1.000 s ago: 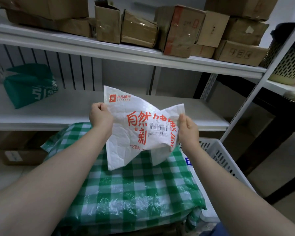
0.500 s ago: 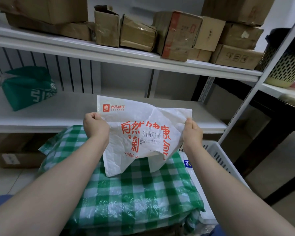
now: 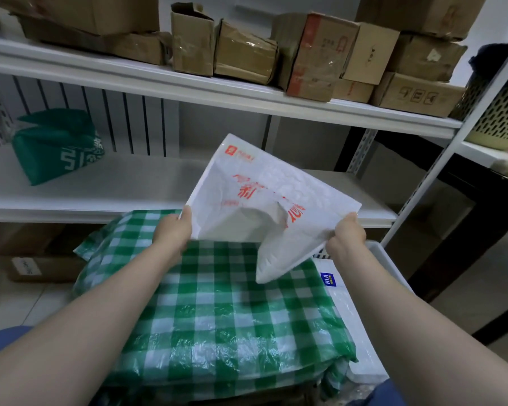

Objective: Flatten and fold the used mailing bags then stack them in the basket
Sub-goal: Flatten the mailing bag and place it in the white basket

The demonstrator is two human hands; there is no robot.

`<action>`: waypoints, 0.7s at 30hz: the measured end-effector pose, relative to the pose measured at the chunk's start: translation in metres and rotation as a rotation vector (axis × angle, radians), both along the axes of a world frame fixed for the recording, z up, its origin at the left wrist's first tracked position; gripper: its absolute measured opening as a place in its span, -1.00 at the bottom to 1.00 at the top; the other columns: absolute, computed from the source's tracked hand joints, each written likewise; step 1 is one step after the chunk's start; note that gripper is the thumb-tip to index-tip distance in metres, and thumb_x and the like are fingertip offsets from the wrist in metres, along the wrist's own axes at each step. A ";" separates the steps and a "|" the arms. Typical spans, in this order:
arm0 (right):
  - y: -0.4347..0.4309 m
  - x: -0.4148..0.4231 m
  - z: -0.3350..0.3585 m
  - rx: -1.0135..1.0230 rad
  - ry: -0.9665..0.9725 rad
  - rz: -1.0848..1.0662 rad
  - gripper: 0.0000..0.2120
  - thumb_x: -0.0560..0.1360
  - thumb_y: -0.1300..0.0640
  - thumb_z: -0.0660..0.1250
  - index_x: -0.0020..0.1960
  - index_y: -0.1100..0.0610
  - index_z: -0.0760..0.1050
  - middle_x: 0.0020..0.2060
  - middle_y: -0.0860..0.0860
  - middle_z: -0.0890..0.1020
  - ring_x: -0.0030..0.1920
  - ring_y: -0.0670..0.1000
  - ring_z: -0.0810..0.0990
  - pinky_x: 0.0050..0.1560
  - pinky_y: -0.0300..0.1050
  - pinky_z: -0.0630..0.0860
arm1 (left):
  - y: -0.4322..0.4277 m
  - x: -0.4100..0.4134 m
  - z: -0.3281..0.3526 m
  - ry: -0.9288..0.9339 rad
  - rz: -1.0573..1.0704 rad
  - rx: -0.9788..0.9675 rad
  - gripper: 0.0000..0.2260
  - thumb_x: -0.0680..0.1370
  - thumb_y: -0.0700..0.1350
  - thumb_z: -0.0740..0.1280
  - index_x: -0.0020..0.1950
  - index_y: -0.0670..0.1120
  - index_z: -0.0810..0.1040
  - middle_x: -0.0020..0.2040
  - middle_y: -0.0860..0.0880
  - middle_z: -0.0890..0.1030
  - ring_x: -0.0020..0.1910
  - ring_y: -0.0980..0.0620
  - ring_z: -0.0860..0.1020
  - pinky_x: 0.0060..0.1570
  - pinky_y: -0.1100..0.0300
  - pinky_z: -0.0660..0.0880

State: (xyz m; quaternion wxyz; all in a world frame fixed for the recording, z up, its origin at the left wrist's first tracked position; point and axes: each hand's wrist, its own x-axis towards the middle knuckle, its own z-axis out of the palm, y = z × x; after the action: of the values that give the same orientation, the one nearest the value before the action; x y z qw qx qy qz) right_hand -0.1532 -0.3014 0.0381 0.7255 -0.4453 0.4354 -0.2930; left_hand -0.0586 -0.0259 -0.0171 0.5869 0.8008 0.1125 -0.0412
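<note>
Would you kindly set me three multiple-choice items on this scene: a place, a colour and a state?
1. Where is the dark green bag?
A. lower shelf, left
B. upper shelf
C. floor

2. What colour is the print on the white mailing bag?
A. blue
B. black
C. red

3. How is the white mailing bag held?
A. by one hand
B. by left hand and right hand, at opposite edges
C. unheld, lying flat

Answers: A, it sits at the left on the lower shelf; C, its characters are red; B, each hand pinches an edge.
</note>
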 end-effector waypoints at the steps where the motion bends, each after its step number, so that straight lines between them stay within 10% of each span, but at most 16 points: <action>1: 0.002 -0.001 -0.002 0.030 0.007 0.034 -0.71 0.64 -0.10 0.15 0.16 0.12 0.39 -0.05 0.02 0.58 -0.15 0.03 0.57 -0.08 -0.08 0.59 | 0.000 -0.002 -0.006 0.048 -0.008 -0.030 -0.66 0.65 0.09 0.14 0.10 -0.16 0.51 -0.01 -0.11 0.59 -0.13 -0.11 0.58 -0.14 0.05 0.57; 6: 0.014 -0.001 -0.020 0.159 0.098 0.353 -0.59 0.62 -0.16 0.16 0.19 0.18 0.42 0.06 0.15 0.60 0.00 0.21 0.61 -0.01 0.16 0.60 | -0.002 -0.010 -0.016 0.182 0.199 -0.224 -0.71 0.68 -0.10 0.16 0.26 -0.27 0.47 0.17 -0.23 0.57 -0.35 -0.09 0.56 -0.61 0.24 0.48; 12: 0.048 -0.010 -0.043 0.058 0.414 0.653 -0.83 0.62 0.19 0.12 0.03 0.21 0.48 -0.04 0.18 0.61 -0.13 0.18 0.61 -0.03 0.13 0.62 | -0.021 -0.025 -0.007 0.203 0.308 -0.397 -0.74 0.69 -0.14 0.15 0.28 -0.26 0.45 0.13 -0.18 0.51 -0.37 -0.06 0.54 -0.33 0.15 0.60; 17: 0.064 -0.005 -0.042 0.137 0.380 0.492 -0.65 0.67 -0.03 0.07 0.06 0.22 0.47 -0.06 0.16 0.60 -0.27 0.13 0.56 -0.27 0.07 0.59 | -0.021 -0.031 -0.010 0.145 0.284 -0.266 -0.72 0.69 -0.10 0.13 0.29 -0.25 0.43 0.14 -0.15 0.50 -0.34 -0.04 0.53 -0.16 0.04 0.62; 21: 0.071 -0.002 -0.050 -0.170 0.424 0.543 -0.82 0.66 0.22 0.05 0.13 0.16 0.41 -0.24 0.06 0.46 -0.32 -0.01 0.47 -0.23 -0.11 0.58 | -0.018 -0.039 -0.014 0.153 0.235 -0.018 -0.66 0.67 0.00 0.15 0.24 -0.24 0.46 0.12 -0.19 0.59 -0.17 -0.17 0.61 0.00 -0.06 0.60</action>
State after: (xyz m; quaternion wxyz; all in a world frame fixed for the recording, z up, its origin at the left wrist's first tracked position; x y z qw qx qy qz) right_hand -0.1556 -0.2304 -0.0122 0.6309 -0.6545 0.4159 -0.0256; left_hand -0.0976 -0.0444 -0.0311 0.5844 0.7714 0.2496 -0.0338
